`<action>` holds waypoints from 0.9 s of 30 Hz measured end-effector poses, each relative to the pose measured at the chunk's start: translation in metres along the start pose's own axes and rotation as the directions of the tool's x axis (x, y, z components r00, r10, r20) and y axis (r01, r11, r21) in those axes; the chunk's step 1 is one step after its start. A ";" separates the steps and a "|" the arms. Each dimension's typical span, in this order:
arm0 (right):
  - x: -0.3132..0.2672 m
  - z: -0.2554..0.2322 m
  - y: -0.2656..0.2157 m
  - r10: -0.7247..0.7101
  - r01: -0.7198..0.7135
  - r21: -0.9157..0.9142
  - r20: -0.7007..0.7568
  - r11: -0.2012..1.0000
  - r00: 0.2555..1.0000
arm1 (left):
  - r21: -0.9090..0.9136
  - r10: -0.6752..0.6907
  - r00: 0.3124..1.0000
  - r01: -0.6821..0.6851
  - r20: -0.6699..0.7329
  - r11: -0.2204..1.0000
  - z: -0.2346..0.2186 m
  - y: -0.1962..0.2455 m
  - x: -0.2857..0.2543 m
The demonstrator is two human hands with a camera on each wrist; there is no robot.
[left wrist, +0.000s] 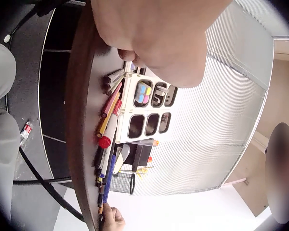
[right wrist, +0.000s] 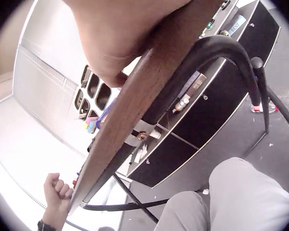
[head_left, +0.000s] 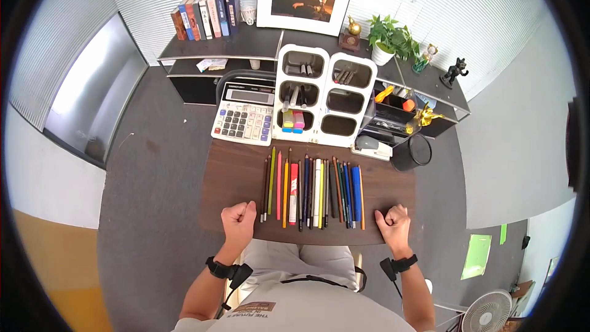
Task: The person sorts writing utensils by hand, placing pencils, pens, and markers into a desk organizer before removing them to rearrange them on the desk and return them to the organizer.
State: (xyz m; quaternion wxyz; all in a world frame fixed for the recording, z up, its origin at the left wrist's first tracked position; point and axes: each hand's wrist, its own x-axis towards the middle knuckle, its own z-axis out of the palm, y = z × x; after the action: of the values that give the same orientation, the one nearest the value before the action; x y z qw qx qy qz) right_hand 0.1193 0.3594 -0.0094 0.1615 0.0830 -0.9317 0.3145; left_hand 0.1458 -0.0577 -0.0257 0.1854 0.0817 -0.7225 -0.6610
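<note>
Lying side by side on table (head_left: pixel 233 175), btwn hands: row of pens & pencils (head_left: pixel 317 193), incl. red/wht marker (head_left: pixel 294 193). L hand (head_left: pixel 239 221), R hand (head_left: pixel 394 224): fingers curled into fists, nr front edge. Behind: wht organizer (head_left: pixel 322 101) w/ highlighters (head_left: pixel 293 121); calculator (head_left: pixel 243 115) at L, stapler (head_left: pixel 372 147) at R.

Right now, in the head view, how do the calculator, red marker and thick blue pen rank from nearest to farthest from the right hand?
1. Thick blue pen: just left of the right hand.
2. Red marker: farther left.
3. Calculator: farthest left, and farther forward.
</note>
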 end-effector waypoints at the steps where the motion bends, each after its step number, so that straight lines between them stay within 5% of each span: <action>1: -0.001 0.001 0.003 0.009 -0.009 0.031 0.004 0.999 1.000 | -0.021 0.009 1.000 -0.009 0.018 1.000 -0.001 -0.004 -0.001; 6: -0.008 -0.004 0.021 0.321 -0.284 0.428 -0.014 0.858 0.947 | -0.193 -0.038 0.991 0.062 0.125 0.979 -0.015 -0.010 0.001; 9: -0.009 -0.013 0.021 0.392 -0.330 0.514 -0.013 0.792 0.920 | -0.308 -0.054 0.987 0.099 0.150 0.946 -0.039 0.004 0.001; 14: -0.015 -0.009 0.042 0.400 -0.211 0.757 -0.073 0.619 0.914 | -0.381 -0.044 0.998 0.027 -0.037 0.924 -0.081 0.038 0.001; 27: -0.025 -0.023 0.027 0.467 -0.220 0.734 -0.148 0.643 0.872 | -0.286 0.039 0.979 -0.096 -0.199 0.954 -0.144 0.066 -0.013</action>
State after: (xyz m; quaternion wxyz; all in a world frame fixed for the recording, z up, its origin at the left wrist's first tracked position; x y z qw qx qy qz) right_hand 0.1416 0.3963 -0.0166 0.2052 -0.0963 -0.7014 0.6757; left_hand 0.2205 -0.1791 0.0458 0.2864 0.0914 -0.5976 -0.7434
